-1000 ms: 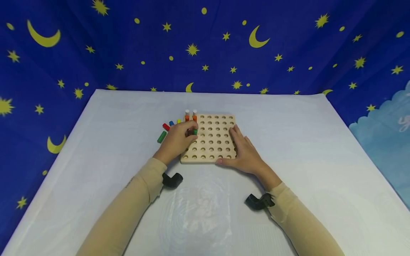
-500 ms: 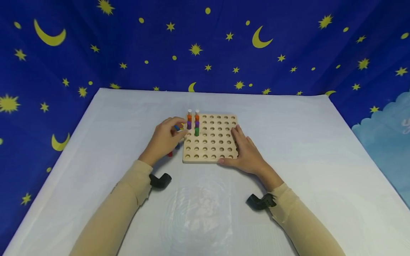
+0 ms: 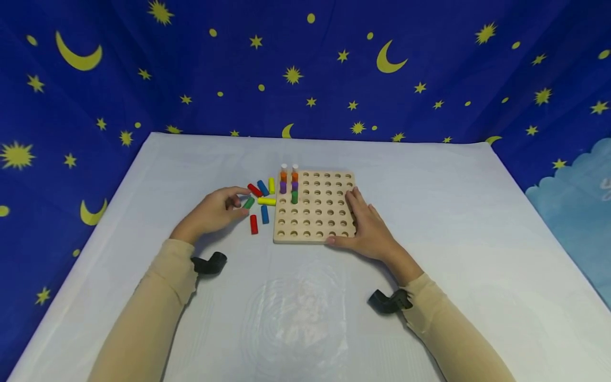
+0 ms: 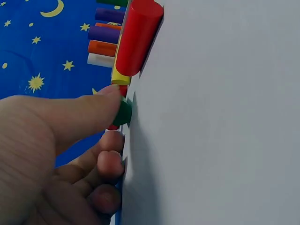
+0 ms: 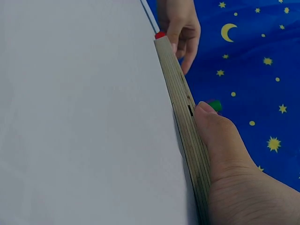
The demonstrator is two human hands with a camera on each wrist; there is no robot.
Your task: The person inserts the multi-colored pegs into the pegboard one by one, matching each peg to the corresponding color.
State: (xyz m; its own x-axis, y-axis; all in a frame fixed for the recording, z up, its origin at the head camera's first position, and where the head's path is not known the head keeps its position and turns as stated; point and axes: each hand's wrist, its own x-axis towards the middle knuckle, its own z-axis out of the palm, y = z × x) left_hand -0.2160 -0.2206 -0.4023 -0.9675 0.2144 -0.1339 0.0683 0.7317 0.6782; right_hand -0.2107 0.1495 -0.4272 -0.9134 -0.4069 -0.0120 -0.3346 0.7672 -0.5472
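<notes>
A wooden peg board [image 3: 329, 233] lies flat on the white table. Several pegs stand in its far left holes: white, orange and purple ones, and a green peg [image 3: 294, 197] nearest me. Loose pegs lie left of the board, among them a red peg [image 3: 253, 224] [image 4: 136, 37], a yellow peg [image 3: 267, 201] and a blue peg [image 3: 264, 214]. My left hand [image 3: 237, 201] [image 4: 112, 117] is at a loose green peg [image 3: 249, 202] [image 4: 124, 112], pinching its end between thumb and curled fingers. My right hand [image 3: 358, 212] [image 5: 211, 126] rests flat on the board's right edge [image 5: 180, 103], fingers straight, thumb against the near side.
A blue cloth with yellow stars and moons [image 3: 305, 69] hangs behind and beside the table [image 3: 429, 185]. Black wrist camera mounts [image 3: 210, 263] sit on both beige sleeves. The white tabletop stretches wide in front of and to the right of the board.
My left hand has left the green peg standing in the board and moved left to the loose pegs, where it now pinches another green one. The right hand has stayed put.
</notes>
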